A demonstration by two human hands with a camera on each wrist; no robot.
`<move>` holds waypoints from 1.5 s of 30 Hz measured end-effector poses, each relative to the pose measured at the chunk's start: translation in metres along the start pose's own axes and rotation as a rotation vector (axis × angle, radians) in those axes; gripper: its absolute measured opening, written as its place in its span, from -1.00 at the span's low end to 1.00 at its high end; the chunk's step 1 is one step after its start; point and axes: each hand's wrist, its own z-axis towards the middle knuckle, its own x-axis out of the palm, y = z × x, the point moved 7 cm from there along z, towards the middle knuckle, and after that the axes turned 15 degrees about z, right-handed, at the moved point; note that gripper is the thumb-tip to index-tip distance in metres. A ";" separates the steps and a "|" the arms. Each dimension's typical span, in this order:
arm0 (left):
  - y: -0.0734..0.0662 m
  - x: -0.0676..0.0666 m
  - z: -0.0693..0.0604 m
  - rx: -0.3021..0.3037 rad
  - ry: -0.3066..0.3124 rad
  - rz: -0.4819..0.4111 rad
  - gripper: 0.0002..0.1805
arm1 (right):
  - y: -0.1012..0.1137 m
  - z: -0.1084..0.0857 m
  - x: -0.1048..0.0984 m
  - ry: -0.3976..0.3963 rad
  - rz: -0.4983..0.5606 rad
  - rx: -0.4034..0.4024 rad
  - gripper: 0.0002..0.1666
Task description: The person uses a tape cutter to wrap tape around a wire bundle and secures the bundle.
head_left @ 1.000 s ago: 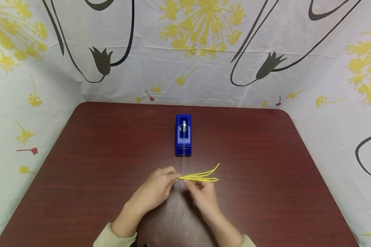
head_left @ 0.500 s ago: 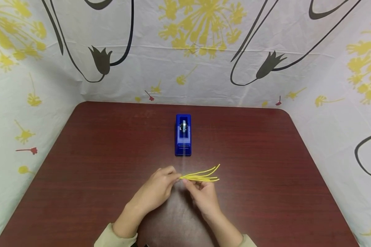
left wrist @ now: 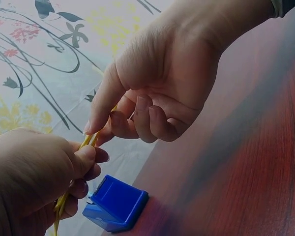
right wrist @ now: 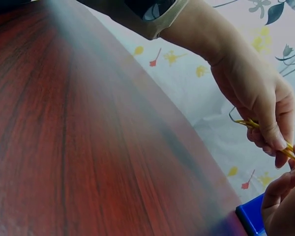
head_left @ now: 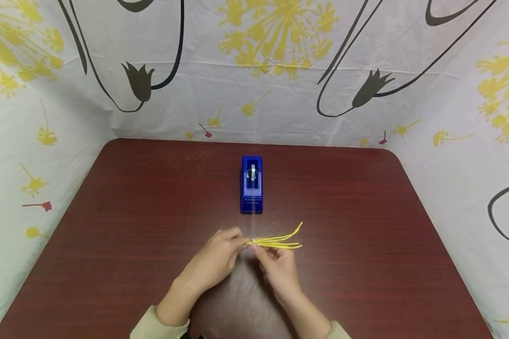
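My left hand point(head_left: 212, 260) pinches a bundle of thin yellow strands point(head_left: 277, 239) in the head view; the strands fan out rightward. Right of it, my right hand point(head_left: 282, 274) holds the bundle low between thumb and fingers, its other fingers curled. A small pale glint lies on the strands between the fingertips. In the left wrist view, the left hand point(left wrist: 29, 172) and right hand point(left wrist: 169, 78) meet fingertip to fingertip on the bundle point(left wrist: 60, 204). The right wrist view shows the left hand point(right wrist: 258, 91) gripping the strands point(right wrist: 250, 123), with the right hand point(right wrist: 291, 204) close below.
A blue tape dispenser point(head_left: 251, 205) stands on the dark red table point(head_left: 343, 212) just beyond the hands. Patterned white cloth point(head_left: 220, 99) hangs behind the table and along its sides.
The loose strand tips have shifted slightly, the upper ones drawing together again. A pale glint now shows on the bundle near the fingertips. Both hands stay nearly in place.
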 end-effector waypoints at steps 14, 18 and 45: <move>0.006 0.005 -0.001 -0.089 0.066 -0.077 -0.88 | -0.002 0.002 0.001 0.013 0.003 -0.011 -0.71; 0.007 0.006 -0.001 -0.099 0.021 -0.077 -0.92 | -0.003 0.002 0.000 -0.008 -0.006 0.013 -0.70; 0.003 -0.005 -0.004 -0.023 -0.233 -0.052 -0.89 | 0.006 0.004 0.003 0.037 0.139 -0.088 -0.84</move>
